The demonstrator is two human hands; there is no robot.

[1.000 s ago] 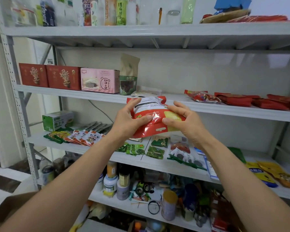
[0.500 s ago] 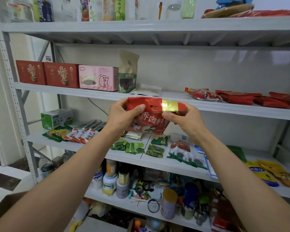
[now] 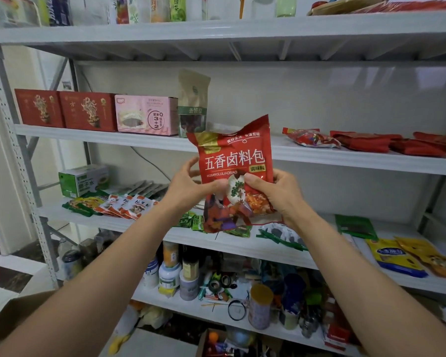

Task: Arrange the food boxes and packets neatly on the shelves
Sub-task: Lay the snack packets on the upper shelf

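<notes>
My left hand (image 3: 188, 188) and right hand (image 3: 277, 195) grip the red seasoning packet (image 3: 236, 163) upright between them, with the shelf (image 3: 358, 158) just beyond and above my knuckles.

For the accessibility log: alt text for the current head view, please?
The left hand and right hand hold a red seasoning packet upright, front facing the camera, before grey metal shelves. Red boxes, a pink box and flat red packets sit on the shelf behind it.
</notes>
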